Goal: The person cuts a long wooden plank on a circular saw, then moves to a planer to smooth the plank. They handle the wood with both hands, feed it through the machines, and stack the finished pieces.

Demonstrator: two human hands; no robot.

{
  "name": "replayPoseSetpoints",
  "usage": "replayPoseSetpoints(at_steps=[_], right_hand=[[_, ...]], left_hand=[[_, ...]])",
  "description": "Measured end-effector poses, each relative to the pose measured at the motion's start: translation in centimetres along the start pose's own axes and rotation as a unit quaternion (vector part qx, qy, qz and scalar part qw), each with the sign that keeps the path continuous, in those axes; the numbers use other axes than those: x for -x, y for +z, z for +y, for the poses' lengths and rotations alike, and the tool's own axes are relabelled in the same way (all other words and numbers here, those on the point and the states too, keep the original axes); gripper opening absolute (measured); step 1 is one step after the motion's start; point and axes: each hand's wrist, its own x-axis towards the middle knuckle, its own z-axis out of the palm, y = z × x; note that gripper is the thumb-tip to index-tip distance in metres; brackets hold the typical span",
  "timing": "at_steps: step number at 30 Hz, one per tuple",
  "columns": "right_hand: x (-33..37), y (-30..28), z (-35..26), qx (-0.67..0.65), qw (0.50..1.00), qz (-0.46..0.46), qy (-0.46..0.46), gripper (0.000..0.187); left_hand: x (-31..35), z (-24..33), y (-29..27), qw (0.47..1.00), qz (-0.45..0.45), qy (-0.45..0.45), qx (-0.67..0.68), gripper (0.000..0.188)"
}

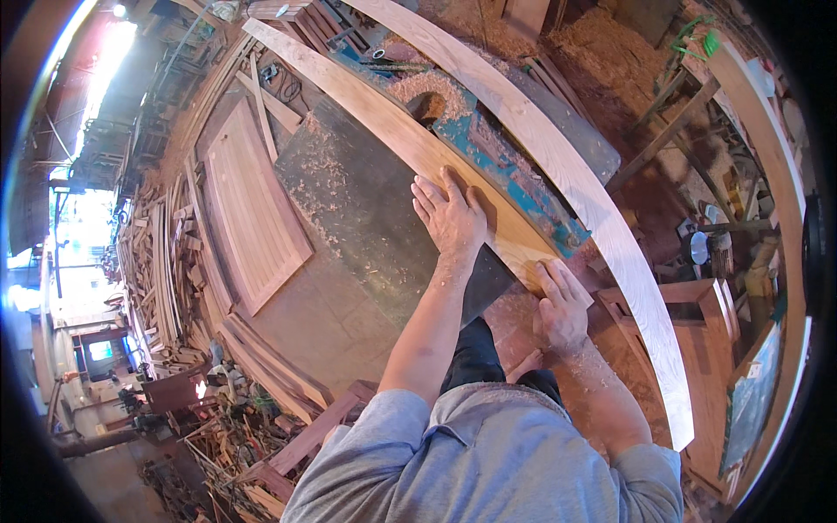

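Observation:
A long wooden plank (pixel 410 148) lies slantwise across a machine's dark metal table (pixel 366 205), from the far left to close in front of me. My left hand (pixel 451 213) rests flat on the plank's middle, fingers spread. At the plank's near end, my right hand (pixel 565 309) has its fingers over the top, its thumb bent down by the side edge. Right of the plank, blue-green machine parts (pixel 488 152) show under shavings. A second, paler plank (pixel 558 152) runs beyond them; my hands are apart from it.
Wood shavings (pixel 323 183) are scattered over the metal table. To the left lie a wide wooden panel (pixel 248 209) and stacked timber (pixel 166 253). A wooden frame (pixel 680 305) stands at the right, near a slanted wooden brace (pixel 667 135). Scrap wood (pixel 235 436) is heaped lower left.

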Motion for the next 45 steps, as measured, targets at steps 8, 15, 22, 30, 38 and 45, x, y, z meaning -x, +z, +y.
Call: replayPoseSetpoints(at_steps=[8,15,22,30,38,45], right_hand=[[-4.4,2.8,-0.5,-0.028,0.998,-0.053,0.022,0.023],[-10.0,6.4,-0.7,-0.045,0.996,-0.080,0.016,0.027],[-16.1,9.8,-0.9,-0.067,0.995,-0.064,-0.019,0.024],[-23.1,14.0,-1.4,-0.080,0.994,-0.060,-0.033,0.024],[-28.9,17.8,-1.6,-0.102,0.993,-0.014,-0.053,0.028],[-33.0,19.6,-2.1,-0.084,0.995,0.019,-0.054,0.028]], left_hand=[[-5.0,-2.5,0.8,0.998,-0.036,-0.026,-0.049,0.065],[-10.9,-6.3,1.9,0.998,-0.031,-0.020,-0.048,0.065],[-16.9,-9.7,2.5,0.997,-0.038,-0.033,-0.051,0.066],[-24.3,-13.9,3.7,0.995,-0.040,-0.060,-0.064,0.065],[-30.3,-17.6,4.2,0.996,-0.031,-0.058,-0.060,0.064],[-34.3,-20.0,4.8,0.995,-0.032,-0.059,-0.073,0.063]])
